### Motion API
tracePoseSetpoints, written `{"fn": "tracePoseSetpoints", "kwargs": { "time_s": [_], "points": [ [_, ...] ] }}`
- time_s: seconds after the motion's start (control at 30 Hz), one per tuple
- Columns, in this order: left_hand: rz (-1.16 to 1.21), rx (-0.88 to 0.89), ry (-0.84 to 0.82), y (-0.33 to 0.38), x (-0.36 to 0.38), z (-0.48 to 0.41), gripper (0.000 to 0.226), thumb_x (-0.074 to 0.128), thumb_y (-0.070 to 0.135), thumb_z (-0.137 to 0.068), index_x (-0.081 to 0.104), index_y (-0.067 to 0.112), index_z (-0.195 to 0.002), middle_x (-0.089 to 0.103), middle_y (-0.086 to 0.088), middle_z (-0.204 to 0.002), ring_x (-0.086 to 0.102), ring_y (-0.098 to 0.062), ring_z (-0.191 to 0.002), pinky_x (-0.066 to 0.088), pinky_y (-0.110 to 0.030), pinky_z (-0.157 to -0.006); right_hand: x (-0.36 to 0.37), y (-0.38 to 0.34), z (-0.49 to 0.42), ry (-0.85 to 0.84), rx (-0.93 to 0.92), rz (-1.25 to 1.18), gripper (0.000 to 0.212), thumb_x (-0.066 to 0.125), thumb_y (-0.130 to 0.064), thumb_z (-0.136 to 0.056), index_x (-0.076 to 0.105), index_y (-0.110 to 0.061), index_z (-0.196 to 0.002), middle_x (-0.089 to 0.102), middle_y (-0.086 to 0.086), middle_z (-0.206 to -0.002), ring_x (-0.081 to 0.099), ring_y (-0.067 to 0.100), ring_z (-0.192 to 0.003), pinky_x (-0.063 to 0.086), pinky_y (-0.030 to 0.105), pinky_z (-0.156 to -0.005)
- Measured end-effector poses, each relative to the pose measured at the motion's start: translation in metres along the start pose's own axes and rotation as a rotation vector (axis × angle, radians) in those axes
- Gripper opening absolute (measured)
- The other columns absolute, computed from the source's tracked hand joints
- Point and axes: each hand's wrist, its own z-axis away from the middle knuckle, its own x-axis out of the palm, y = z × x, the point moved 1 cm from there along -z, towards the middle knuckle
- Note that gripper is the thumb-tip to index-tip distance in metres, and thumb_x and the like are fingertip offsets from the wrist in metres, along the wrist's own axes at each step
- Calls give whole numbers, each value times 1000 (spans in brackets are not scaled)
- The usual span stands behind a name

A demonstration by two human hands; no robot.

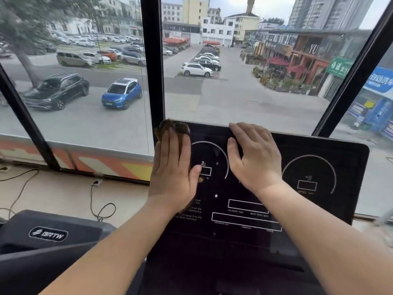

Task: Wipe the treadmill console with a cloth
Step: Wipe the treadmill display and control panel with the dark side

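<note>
A wide window point(244, 96) with black frame posts point(152, 60) fills the background, looking down on a car park, a blue car point(122, 92) and a street of shopfronts. Below it stands the black treadmill console point(319, 150), tilted up toward the person, its dark panel marked with two white dial arcs and several outlined boxes. To the lower left is part of a neighbouring treadmill point(19, 231) bearing a "BRTW" badge. Both hands lie flat and apart on the console's upper half. The left hand point(172, 167), fingers straight and close together, presses a brown cloth point(176, 125) against the panel's upper left corner; the cloth shows beyond the fingertips and along the edges of the palm. The right hand point(255, 158) rests bare on the panel, fingers extended to the top edge, thumb spread out to the side. A black cable point(91, 201) loops over the pale floor point(53, 192) under the window.
</note>
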Motion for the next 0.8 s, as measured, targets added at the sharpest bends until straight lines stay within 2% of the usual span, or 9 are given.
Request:
{"fn": "tracePoseSetpoints", "kwargs": {
  "time_s": [0.07, 0.17, 0.23, 0.33, 0.4, 0.47, 0.57, 0.7, 0.8],
  "points": [
    [-11, -7, -59, 0, 20, 49, 84, 39, 47, -101, 0, 4, -163, -8, -24, -169, -10, -38, -157, 7, -57, -127, 4, 0, 1, 17, 7, -7, 40, 50, -30, -101, 62, -17, -137, 65, -2, -135, 53, 23, -131, 31, 43, -120],
    [-102, 95, -154, -4, 38, 110, 85, 35, 52, -100, 2, 4, -162, -9, -24, -169, -5, -38, -158, 11, -56, -123, 8, -3, 3, 14, 45, -6, 40, 50, -29, -101, 61, -18, -138, 63, -2, -137, 51, 21, -134, 23, 42, -125],
    [-152, 135, -164, -14, 27, 96, 81, 32, 53, -102, 5, 7, -163, -10, -20, -170, -9, -34, -158, 6, -56, -124, 9, -6, 3, 4, 67, -8, 41, 49, -30, -102, 60, -18, -139, 62, -2, -139, 49, 20, -135, 20, 41, -126],
    [-150, 64, -136, -31, -12, 25, 73, 17, 51, -104, -10, 17, -163, -22, -11, -169, -29, -23, -154, -14, -52, -125, 8, -7, 3, -19, 80, -9, 42, 48, -31, -102, 58, -19, -140, 60, -2, -141, 47, 20, -138, 18, 41, -127],
    [-126, 32, -111, -38, -25, -5, 71, 19, 47, -106, -15, 18, -162, -26, -9, -169, -32, -21, -153, -17, -50, -125, 7, -8, 4, -22, 86, -17, 41, 48, -31, -102, 58, -19, -141, 60, -2, -142, 46, 20, -139, 17, 40, -127],
    [-68, 24, -103, -36, -17, 1, 73, 24, 44, -106, -13, 15, -162, -25, -11, -169, -29, -24, -154, -14, -49, -126, 6, -8, 3, -17, 86, -26, 41, 49, -30, -102, 59, -19, -140, 61, -2, -141, 47, 20, -138, 17, 39, -127],
    [-62, 60, -113, -23, 18, 65, 78, 34, 45, -104, -1, 10, -163, -17, -17, -170, -16, -32, -157, -3, -51, -127, 5, -6, 3, -25, 77, -49, 40, 48, -28, -102, 60, -18, -139, 62, -1, -140, 49, 21, -137, 19, 39, -126],
    [-171, 267, -223, -21, 36, 124, 74, 40, 50, -102, 22, 10, -162, -3, -17, -171, -2, -32, -159, 12, -52, -124, 3, -8, 3, -45, 97, -65, 42, 45, -31, -102, 59, -20, -140, 61, -2, -142, 48, 21, -139, 20, 41, -126],
    [-185, 321, -165, -28, 4, 57, 69, 27, 50, -105, 9, 19, -164, -4, -9, -172, -9, -24, -159, 7, -54, -127, 0, -8, 3, -87, 87, -56, 46, 43, -37, -101, 57, -23, -142, 58, -4, -145, 45, 19, -141, 19, 40, -126]
  ]
}}
